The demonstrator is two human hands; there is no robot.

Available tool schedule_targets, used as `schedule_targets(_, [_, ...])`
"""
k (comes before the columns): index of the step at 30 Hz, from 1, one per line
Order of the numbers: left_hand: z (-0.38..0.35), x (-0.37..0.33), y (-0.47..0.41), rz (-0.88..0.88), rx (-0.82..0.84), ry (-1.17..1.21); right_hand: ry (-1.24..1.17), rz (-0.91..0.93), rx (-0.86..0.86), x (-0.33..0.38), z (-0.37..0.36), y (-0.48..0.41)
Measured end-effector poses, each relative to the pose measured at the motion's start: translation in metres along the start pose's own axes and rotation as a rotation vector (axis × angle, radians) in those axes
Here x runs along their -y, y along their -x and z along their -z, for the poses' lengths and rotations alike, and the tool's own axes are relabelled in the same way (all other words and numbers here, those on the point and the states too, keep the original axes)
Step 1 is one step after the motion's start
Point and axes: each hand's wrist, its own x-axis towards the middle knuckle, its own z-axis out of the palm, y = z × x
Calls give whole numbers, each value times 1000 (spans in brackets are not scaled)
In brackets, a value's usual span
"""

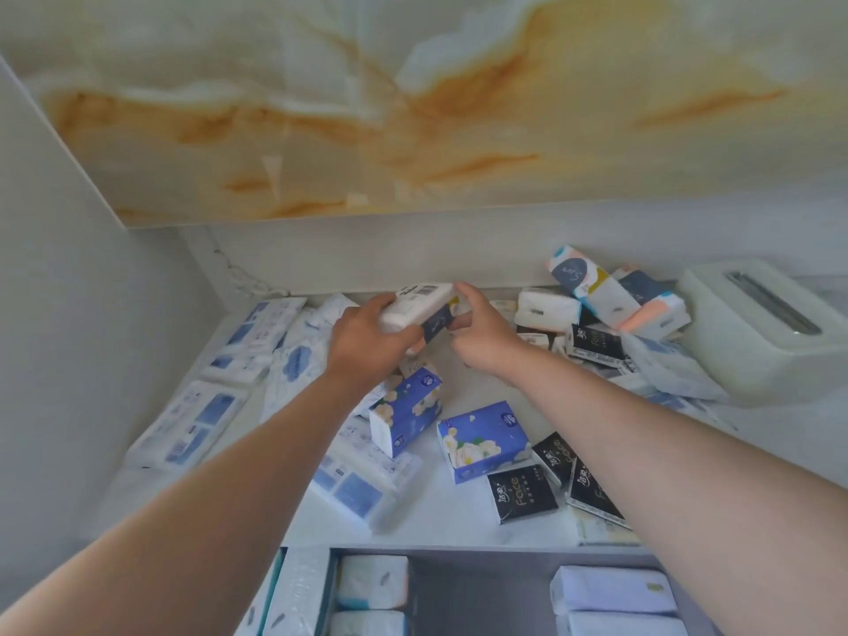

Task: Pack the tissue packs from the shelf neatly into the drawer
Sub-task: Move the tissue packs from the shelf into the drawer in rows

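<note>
Both hands up at the back of the white shelf (pixel 440 521): left hand (pixel 367 344) wrapped over a white, soft plastic-wrapped tissue pack with a dark blue end (pixel 420 309), right hand (pixel 479 335) pinching its far end. Pack lifted clear of the loose heap, tilted. Best kept level, gripped by the short ends to avoid crushing. Then down to the open grey drawer (pixel 482 585) below, into the bare middle gap between the white packs stacked at left (pixel 372 580) and right (pixel 612 589). Flat, edges squared against neighbours. Blue floral packs (pixel 482 440) and black packs (pixel 521 493) lying directly underneath: worth lifting over, not dragging through.
</note>
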Motion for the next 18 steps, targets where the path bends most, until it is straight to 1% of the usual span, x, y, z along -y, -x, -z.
schedule_targets(1, [7,-1,9,-32,-7,53,-37,-9,-3,5,0,6])
schedule_targets(3, [22,1,27,-85,1,137,-199,-45,33,15,-1,21])
schedule_targets(6, [44,5,62,-76,60,182,-470,-105,105,31,-6,47])
schedule_targets(7, [51,7,75,-86,92,160,-476,-118,115,34,-9,57])
schedule_targets(10, [68,17,114,-190,151,-11,-342,-110,145,40,-21,86])
schedule_targets(13, [88,23,150,-218,152,-104,-283,-95,231,48,-30,118])
schedule_targets(16, [101,33,186,-189,115,-59,-226,-50,336,59,-39,153])
schedule_targets(18, [107,46,211,-228,96,-63,-171,-43,399,64,-48,176])
